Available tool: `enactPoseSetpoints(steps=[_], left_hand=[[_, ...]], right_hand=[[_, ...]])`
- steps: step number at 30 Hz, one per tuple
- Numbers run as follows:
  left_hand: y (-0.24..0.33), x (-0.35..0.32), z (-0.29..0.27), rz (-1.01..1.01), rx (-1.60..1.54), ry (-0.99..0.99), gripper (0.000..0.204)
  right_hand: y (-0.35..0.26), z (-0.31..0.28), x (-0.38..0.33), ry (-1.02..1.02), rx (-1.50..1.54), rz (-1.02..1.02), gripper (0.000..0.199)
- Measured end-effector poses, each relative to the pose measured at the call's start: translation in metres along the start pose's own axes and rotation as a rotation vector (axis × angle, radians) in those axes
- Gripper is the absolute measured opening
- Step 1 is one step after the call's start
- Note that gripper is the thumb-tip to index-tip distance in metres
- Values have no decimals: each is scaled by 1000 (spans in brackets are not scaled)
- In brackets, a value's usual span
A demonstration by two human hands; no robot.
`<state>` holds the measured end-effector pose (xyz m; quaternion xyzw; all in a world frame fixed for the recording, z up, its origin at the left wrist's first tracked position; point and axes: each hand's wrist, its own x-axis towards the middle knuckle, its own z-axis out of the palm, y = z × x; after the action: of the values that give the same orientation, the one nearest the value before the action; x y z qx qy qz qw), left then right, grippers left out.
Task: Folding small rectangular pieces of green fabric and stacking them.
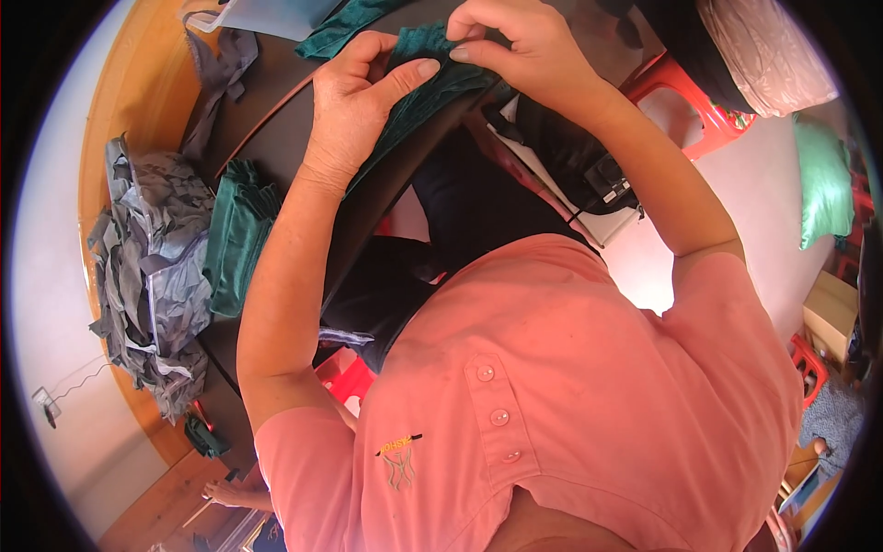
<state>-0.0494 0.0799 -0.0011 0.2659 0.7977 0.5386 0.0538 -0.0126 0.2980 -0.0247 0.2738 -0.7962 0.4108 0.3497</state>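
My left hand (pixel 359 92) and my right hand (pixel 520 46) are raised at the far edge of the view, close together. Between them is a piece of dark green velvet cloth (pixel 418 87), gathered in small folds at its top. My left thumb lies along the cloth with the fingers curled behind it. On the other side, my right thumb and forefinger pinch the cloth's edge. The rest of the piece hangs down over the edge of the dark table (pixel 276 138). Beside my left forearm lies a folded stack of green velvet (pixel 241 244).
A heap of grey cloth pieces (pixel 156 248) sits at the left, and more green velvet (pixel 345 26) lies at the far side. Red plastic stool (pixel 704 115) and a mint-green bundle (pixel 821 184) are at right. Another person's hand (pixel 225 494) shows at lower left.
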Motion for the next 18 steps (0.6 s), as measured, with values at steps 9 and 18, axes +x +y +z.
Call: enactPoseSetpoints(steps=[9, 18], left_hand=[[0, -1, -2, 21, 12, 15, 24], [1, -3, 0, -13, -44, 0, 24]], right_hand=[[2, -11, 1, -149, 24, -86, 14], [-9, 1, 0, 16, 138, 195, 14]])
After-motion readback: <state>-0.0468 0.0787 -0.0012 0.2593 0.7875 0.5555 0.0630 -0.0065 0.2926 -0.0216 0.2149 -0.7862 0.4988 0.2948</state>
